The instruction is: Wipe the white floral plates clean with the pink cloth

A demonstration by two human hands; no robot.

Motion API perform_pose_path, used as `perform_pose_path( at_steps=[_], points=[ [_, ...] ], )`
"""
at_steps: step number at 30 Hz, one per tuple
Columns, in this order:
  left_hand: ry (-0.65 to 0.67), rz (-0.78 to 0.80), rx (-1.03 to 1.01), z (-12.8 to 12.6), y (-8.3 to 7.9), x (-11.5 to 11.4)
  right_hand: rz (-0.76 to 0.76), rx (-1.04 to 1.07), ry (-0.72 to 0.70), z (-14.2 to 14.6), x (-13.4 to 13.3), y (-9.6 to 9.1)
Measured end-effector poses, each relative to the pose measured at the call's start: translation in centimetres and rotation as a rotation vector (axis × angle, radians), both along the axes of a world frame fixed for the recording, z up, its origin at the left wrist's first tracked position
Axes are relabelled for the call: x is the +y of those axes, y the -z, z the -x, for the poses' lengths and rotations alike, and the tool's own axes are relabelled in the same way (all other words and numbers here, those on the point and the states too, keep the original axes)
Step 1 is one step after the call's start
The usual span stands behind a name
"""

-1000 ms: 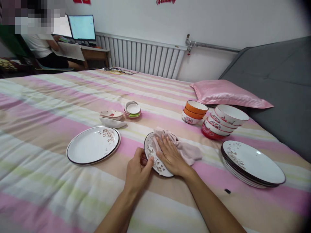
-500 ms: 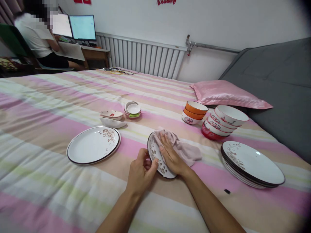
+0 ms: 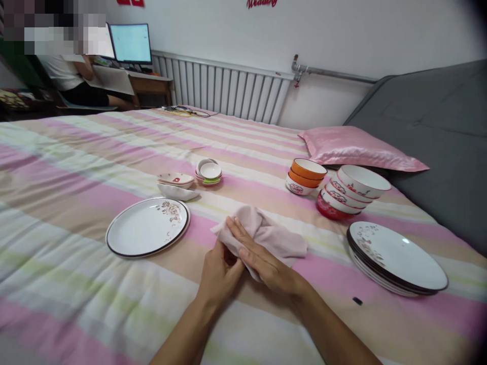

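A pale pink cloth (image 3: 272,235) covers the small plate between my hands, so the plate itself is hidden now. My left hand (image 3: 219,271) is closed at the cloth's left edge, where it grips the plate's rim. My right hand (image 3: 262,261) presses the cloth with its fingers together, pointing up and left. Left of my hands lie oval white plates (image 3: 140,228) with a dark rim and brown flowers. Behind those are boat-shaped dishes (image 3: 177,190) and a little stack of small bowls (image 3: 209,171).
On the right stand orange-and-white bowls (image 3: 306,175), a taller stack of white and red bowls (image 3: 344,195), and stacked oval plates (image 3: 399,258). A small black piece (image 3: 357,301) lies on the striped bedspread (image 3: 95,314). A pink pillow (image 3: 353,147) rests near the grey headboard. Someone sits at a desk, far left.
My right hand has shifted left with the cloth, which now hides the plate's flowered face. My left hand keeps about the same place. The seated person has leaned slightly.
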State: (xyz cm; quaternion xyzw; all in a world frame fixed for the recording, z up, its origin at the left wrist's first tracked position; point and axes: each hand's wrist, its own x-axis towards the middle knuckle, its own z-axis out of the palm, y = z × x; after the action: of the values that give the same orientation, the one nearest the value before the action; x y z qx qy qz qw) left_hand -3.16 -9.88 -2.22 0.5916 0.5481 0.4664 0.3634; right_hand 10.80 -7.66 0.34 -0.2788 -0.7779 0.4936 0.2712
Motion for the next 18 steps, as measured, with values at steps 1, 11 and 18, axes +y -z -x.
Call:
perform_pose_path(
  at_steps=[1, 11, 18],
  points=[
    [0.005, 0.002, -0.002, 0.0, 0.1, 0.0, -0.025, -0.011, 0.015, 0.0, 0.1, 0.2],
    [0.139, -0.003, -0.108, -0.6, 0.7, 0.0, -0.420, -0.287, 0.338, -0.8, 2.7, 3.2],
    [0.184, 0.015, -0.147, -0.6, 0.4, -0.1, -0.437, -0.376, 0.599, -1.8, 4.0, 4.9]
  ],
)
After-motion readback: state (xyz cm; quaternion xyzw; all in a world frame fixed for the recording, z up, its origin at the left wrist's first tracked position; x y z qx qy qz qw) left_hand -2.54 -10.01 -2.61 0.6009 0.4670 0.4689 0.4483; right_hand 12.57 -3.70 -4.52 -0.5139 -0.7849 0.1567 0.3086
